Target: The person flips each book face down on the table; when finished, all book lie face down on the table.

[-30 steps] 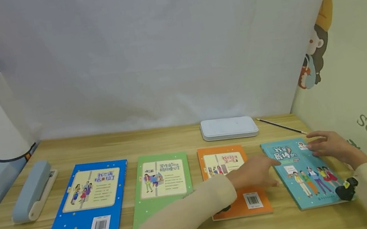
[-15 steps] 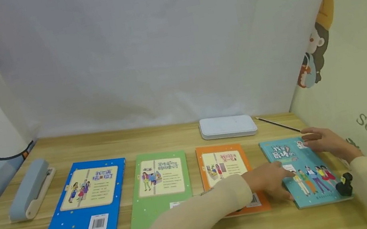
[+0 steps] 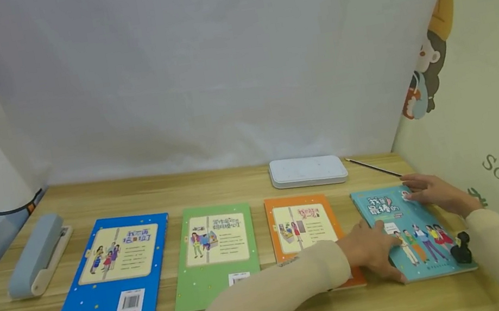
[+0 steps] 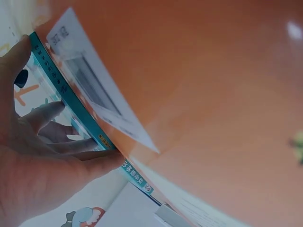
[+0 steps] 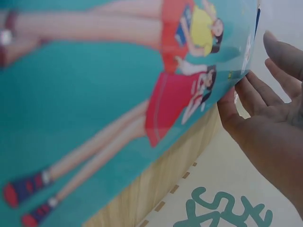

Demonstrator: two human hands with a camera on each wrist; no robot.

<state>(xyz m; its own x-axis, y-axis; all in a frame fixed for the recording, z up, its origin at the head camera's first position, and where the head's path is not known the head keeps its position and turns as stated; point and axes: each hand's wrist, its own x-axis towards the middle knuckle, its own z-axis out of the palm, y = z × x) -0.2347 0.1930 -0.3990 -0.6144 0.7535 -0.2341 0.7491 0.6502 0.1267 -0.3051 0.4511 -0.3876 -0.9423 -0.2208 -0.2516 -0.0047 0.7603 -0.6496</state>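
A teal book (image 3: 413, 230), its cover printed with several cartoon figures, lies flat at the right of the table. My left hand (image 3: 376, 250) reaches across the orange book (image 3: 303, 223) to the teal book's left edge, its fingers spread. In the left wrist view those fingers rest along the teal spine (image 4: 66, 92). My right hand (image 3: 439, 195) is at the upper right of the same book, fingertips on its edge. The right wrist view shows loosely extended fingers (image 5: 253, 97) at the cover's edge, with the thumb held apart from them.
A green book (image 3: 216, 238) and a blue book (image 3: 112, 272) lie in the same row to the left. Beyond them is a grey-blue stapler (image 3: 38, 257). At the back are a white case (image 3: 307, 170) and a thin pencil (image 3: 372, 167), near the right wall (image 3: 494, 109).
My left hand has moved right and down, from over the orange book to the teal book's left edge. My right hand stays at the upper right edge. The books keep their places.
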